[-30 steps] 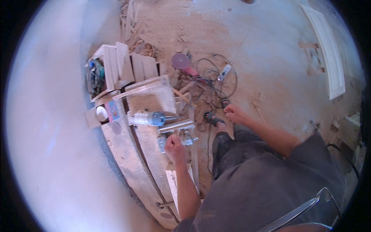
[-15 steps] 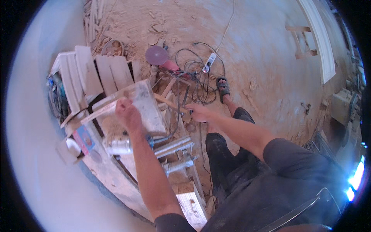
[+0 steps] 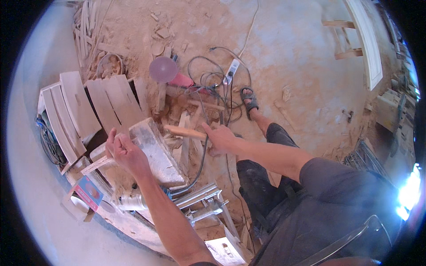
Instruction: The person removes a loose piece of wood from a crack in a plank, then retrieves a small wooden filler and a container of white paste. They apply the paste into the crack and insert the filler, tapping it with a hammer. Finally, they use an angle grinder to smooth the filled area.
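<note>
My right hand (image 3: 220,138) is closed around one end of a smooth, orange-brown wooden stick (image 3: 185,131). The stick points left, toward a pale, worn block (image 3: 155,148) on the bench. My left hand (image 3: 126,153) is raised above the bench just left of that block, fingers half bent and apart, with nothing visible in it. Below it, a thin light wood strip (image 3: 96,166) lies on the bench. By my left forearm is a silver cylindrical tool body (image 3: 132,202) with a blue part, partly hidden by the arm.
Wooden boards (image 3: 71,106) lean at the left. A small box (image 3: 89,193) sits on the bench edge near metal rails (image 3: 197,196). On the dusty floor are a round purple disc (image 3: 163,69), tangled cables, a white power strip (image 3: 231,71) and wood scraps. A white panel (image 3: 367,48) stands right.
My left hand has loosened from a fist and no longer covers the strip. The stick in my right hand now lies more level. The whole view has shifted, with the bench lower in it.
</note>
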The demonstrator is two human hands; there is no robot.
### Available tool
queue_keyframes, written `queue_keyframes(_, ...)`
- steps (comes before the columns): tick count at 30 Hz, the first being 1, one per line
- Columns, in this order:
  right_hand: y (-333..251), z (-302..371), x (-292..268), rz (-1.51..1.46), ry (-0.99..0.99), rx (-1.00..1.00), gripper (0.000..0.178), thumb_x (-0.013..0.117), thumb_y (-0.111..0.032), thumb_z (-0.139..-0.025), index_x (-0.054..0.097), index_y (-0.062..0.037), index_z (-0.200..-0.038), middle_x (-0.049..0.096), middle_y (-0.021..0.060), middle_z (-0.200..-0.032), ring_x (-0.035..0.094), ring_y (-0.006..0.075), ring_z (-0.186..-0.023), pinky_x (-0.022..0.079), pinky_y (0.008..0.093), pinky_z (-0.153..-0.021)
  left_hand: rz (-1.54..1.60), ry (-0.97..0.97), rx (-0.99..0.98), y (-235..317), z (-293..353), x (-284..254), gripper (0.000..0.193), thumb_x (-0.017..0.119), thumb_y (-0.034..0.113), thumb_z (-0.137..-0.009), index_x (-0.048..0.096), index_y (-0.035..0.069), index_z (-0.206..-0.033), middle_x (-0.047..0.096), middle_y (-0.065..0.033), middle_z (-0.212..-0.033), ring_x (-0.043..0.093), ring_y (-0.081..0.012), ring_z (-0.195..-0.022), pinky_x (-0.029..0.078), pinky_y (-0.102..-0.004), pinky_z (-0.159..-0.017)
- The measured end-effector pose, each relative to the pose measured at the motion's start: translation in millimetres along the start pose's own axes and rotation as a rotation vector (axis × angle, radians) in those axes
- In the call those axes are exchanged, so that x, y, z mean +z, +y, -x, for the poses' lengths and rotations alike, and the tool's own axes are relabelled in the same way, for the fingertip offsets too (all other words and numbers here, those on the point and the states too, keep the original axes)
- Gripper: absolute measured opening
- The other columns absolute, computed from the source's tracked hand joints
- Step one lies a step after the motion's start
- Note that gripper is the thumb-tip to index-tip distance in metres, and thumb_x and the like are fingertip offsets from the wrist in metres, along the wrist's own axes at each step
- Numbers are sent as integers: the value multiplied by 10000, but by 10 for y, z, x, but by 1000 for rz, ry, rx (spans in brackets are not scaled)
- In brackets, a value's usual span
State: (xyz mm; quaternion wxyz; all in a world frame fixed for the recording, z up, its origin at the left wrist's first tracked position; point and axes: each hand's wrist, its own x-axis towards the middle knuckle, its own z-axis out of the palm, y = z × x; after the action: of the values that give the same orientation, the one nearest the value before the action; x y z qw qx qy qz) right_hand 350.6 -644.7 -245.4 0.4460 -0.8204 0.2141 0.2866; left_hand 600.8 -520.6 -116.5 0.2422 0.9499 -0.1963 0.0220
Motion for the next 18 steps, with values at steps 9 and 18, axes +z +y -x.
queue_keyframes(9, 527, 620, -717, 408, -113, -304, 848, 666, -200, -884, 229, -102, -1605, 700, 155, -779, 710, 368, -700, 532, 485, -569, 17, 18, -8, -2, 100, 208, 237, 574, 166, -990, 637, 4, -829, 531, -152, -1476, 334, -358, -1404, 223, -502, -1193)
queue_keyframes(18, 798, 1117, -1582, 466, -222, -266, 545, 717, -113, -800, 579, -126, -1327, 701, 146, -1085, 690, 375, -978, 533, 492, -804, 76, -55, -109, 306, 220, 158, 200, 599, 103, -979, 700, -11, -849, 397, -122, -1593, 168, -456, -1490, 215, -542, -1207)
